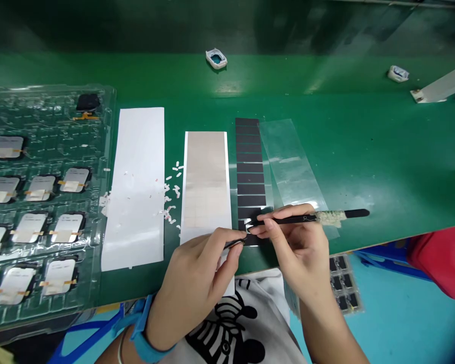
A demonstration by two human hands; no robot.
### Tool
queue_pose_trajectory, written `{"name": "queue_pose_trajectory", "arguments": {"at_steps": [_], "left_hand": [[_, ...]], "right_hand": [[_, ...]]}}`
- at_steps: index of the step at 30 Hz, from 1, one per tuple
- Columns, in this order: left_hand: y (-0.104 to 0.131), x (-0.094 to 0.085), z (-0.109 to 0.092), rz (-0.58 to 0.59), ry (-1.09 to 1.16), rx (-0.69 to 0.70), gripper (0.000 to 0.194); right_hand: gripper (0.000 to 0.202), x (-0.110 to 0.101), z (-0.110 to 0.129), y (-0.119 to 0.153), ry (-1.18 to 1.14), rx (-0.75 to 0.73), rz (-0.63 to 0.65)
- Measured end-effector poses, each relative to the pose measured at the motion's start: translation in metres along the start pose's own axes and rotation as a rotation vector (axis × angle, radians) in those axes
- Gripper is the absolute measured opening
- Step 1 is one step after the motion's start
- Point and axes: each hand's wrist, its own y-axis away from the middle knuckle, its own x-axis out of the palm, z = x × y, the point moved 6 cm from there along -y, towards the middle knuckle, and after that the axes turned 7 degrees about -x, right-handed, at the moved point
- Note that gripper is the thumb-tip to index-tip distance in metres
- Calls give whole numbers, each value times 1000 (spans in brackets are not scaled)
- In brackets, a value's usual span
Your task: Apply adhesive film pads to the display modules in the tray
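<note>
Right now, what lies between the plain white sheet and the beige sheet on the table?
Small white scraps lie scattered on the green table between the white sheet and the beige sheet, as the head view shows.

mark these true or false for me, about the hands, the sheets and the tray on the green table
1. The right hand holds a slim black pointed tool. True.
2. The left hand reaches into the clear plastic tray. False: its fingertips are by the near end of the column of dark rectangles.
3. The plain white paper sheet lies right of the beige-faced sheet. False: it lies left of it.
4. Small white scraps lie between those two sheets. True.
</note>
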Motion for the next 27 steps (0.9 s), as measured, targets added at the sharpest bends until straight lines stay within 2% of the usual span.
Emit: {"name": "queue_pose_trajectory", "arguments": {"at_steps": [7,14,18,23,27], "left_hand": [[-2,0,-3,-5,-24,26,13],[-2,0,-3,0,-41,23,13],[-1,2,1,24,-1,-30,11],[-1,-6,11,-23,238,-227,3],[-6,-22,4,-127,332,-176,6]], "right_hand": [[6,0,1,-2,-8,-23,-26],[4,1,-1,0,-41,14,-36],[6,-2,1,-1,-71,18,-95],[11,-11,6,-4,-128,-75,-191],[16,-11,24,-4,-224,-220,-228]]}}
